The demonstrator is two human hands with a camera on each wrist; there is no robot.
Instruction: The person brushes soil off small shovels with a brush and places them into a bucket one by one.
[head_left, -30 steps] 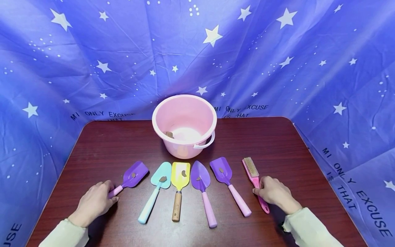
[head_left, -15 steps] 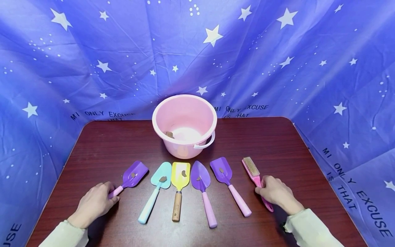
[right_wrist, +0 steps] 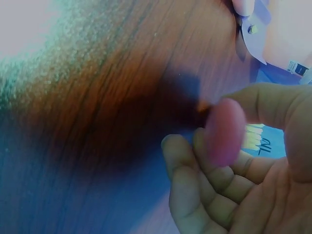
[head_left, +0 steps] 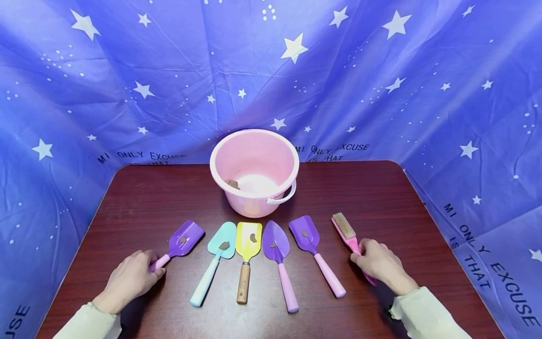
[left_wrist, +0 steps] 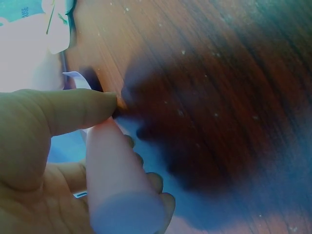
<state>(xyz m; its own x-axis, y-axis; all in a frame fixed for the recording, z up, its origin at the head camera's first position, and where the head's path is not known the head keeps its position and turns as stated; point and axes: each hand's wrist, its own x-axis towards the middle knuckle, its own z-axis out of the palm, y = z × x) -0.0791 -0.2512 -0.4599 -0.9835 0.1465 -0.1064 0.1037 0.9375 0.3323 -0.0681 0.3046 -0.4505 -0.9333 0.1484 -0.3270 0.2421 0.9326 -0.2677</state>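
Note:
At the left of the head view my left hand (head_left: 130, 280) grips the pink handle of a purple shovel (head_left: 186, 238), whose blade bears a small brown piece. In the left wrist view my thumb lies along that handle (left_wrist: 117, 170) and the fingers curl beneath it. On the right, my right hand (head_left: 380, 264) holds a pink brush (head_left: 345, 227) by its handle, bristles facing up. The handle's end (right_wrist: 226, 131) shows between thumb and fingers in the right wrist view. Both tools appear to lie low at the tabletop.
Between the hands lie a turquoise shovel (head_left: 222, 240), a yellow shovel (head_left: 248, 249), a pointed purple trowel (head_left: 275, 235) and another purple shovel (head_left: 305, 230), each bearing a small brown piece. Behind them stands a pink bucket (head_left: 254, 207) with brown matter inside. Starry blue cloth (head_left: 178, 94) surrounds the table (head_left: 161, 193).
The brush has turned a little, its handle end swinging right and away from the near edge, with my right hand shifting slightly right. My left hand stays on the purple shovel, nearly still.

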